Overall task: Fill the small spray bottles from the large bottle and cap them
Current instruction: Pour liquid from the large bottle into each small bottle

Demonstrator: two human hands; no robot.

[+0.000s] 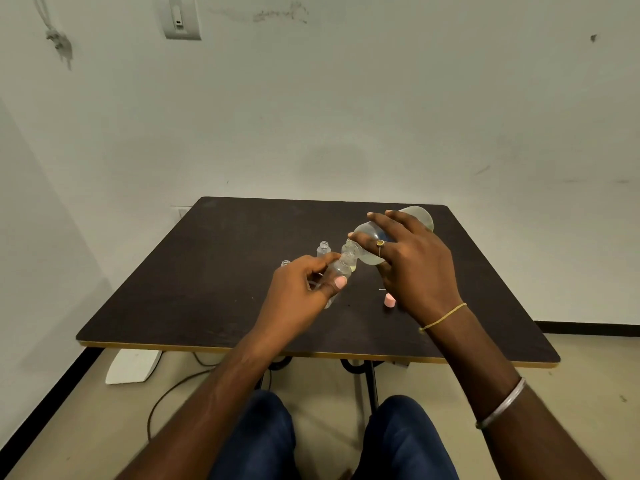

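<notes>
Right grip (412,268) is wrapped over the large bottle (417,218), tipped on its side, neck pressed to the mouth of the small spray bottle (338,270), which the left grip (301,289) pinches at a tilt. Just beyond the left grip stand the first spare bottle (323,249) and the second spare bottle (285,263), both uncapped. A pink cap (390,301) lies on the dark surface (207,271) just beside the right grip's heel.

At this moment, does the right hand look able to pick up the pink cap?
Probably not yet: the right hand grips the tilted large bottle, mouth at the small bottle. The pink cap lies uncovered close by that hand, so reach itself looks easy.
</notes>
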